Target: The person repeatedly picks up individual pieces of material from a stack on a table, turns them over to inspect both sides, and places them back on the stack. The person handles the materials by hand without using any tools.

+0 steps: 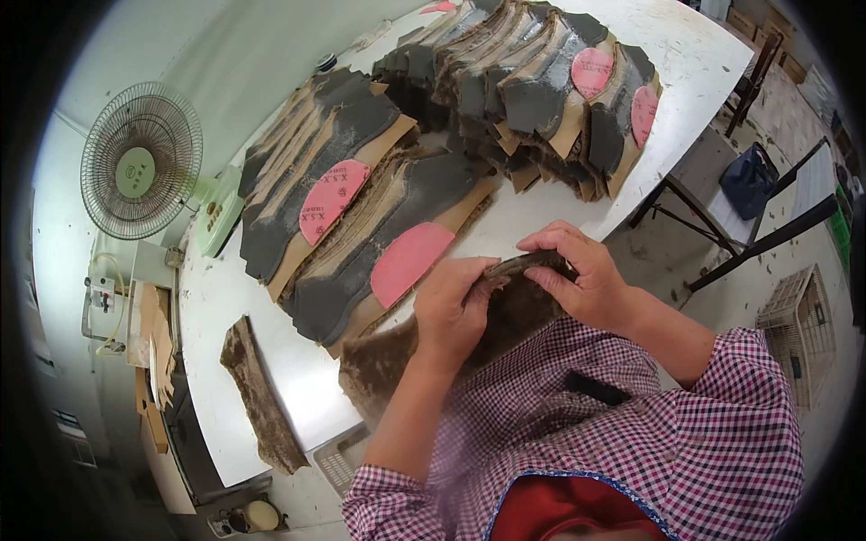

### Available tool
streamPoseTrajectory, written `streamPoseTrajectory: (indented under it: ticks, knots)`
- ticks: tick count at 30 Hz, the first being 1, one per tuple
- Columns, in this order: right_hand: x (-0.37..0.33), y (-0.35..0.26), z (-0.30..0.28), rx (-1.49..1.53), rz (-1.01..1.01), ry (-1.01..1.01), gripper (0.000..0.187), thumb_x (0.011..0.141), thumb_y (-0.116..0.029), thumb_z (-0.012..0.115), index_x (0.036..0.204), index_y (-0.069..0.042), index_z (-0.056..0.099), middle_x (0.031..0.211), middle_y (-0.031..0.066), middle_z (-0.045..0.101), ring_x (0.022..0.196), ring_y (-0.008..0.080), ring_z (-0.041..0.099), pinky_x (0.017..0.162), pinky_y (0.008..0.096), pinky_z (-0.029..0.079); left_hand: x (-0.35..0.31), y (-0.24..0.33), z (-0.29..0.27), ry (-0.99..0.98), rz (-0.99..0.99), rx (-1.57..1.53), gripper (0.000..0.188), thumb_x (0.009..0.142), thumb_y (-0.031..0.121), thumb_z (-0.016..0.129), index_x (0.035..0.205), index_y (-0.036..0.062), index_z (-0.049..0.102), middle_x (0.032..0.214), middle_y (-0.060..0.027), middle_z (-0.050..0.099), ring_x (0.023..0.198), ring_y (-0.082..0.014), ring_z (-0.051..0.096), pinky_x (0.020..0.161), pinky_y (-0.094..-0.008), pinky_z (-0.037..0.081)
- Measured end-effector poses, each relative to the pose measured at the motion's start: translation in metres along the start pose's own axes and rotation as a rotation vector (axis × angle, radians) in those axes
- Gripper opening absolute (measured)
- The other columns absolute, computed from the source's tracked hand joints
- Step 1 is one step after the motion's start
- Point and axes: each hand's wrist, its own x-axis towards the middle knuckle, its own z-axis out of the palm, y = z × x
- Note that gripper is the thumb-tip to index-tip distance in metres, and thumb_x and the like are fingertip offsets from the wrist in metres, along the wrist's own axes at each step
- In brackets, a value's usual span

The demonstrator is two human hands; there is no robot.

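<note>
Between my hands, near the table's front edge, a brown fuzzy piece of material [505, 320] hangs partly over my lap. My left hand [454, 302] pinches its upper edge with thumb and fingers. A short way to the right, my right hand [582, 275] grips the same edge, thumb on the near side and fingers over the far side. Just beyond my left hand lies a pile of dark grey and tan layered pieces [428, 194], topped by a pink half-round patch [410, 261]. A single narrow brown fuzzy strip [262, 397] rests apart on the left.
More layered pieces [532, 90] are stacked at the back of the white table [203, 361]. A fan [140, 162] stands at the left. To the right are a chair [767, 234] with a dark blue bag [750, 180] and a plastic crate [798, 334] on the floor.
</note>
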Motion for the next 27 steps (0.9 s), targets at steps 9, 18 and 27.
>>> streamPoseTrajectory:
  ticks: [9,18,27]
  knots:
    - [0.011,-0.040,0.000,0.051,0.036,-0.130,0.017,0.081,0.002,0.068,0.097,-0.001,0.062,0.085,0.0090,0.061,0.074,0.0222,0.060,0.065,0.0301,0.048,-0.010,0.032,-0.029,0.038,-0.047,-0.002,0.012,0.085,0.000,0.066,0.097,0.0005,0.066,0.084,-0.0093,0.065,0.073,-0.0191,0.061,0.069,-0.0287,0.049]
    - [0.004,-0.056,0.021,0.222,0.271,-0.134,0.005,0.092,-0.002,0.058,0.091,0.001,0.062,0.081,0.0013,0.059,0.074,0.0093,0.053,0.068,0.0224,0.042,-0.072,0.049,-0.106,-0.231,-0.476,0.219,0.022,0.093,0.023,0.059,0.104,0.0045,0.064,0.092,-0.0165,0.065,0.087,-0.0361,0.062,0.076,-0.0381,0.050]
    - [0.012,-0.047,0.045,0.419,0.391,-0.232,0.021,0.094,-0.009,0.060,0.110,0.003,0.062,0.093,0.0035,0.065,0.090,0.0111,0.060,0.083,0.0260,0.047,-0.118,-0.023,-0.352,0.497,-0.936,0.830,0.040,0.100,0.026,0.044,0.088,-0.0078,0.062,0.079,-0.0212,0.062,0.070,-0.0326,0.055,0.069,-0.0436,0.044]
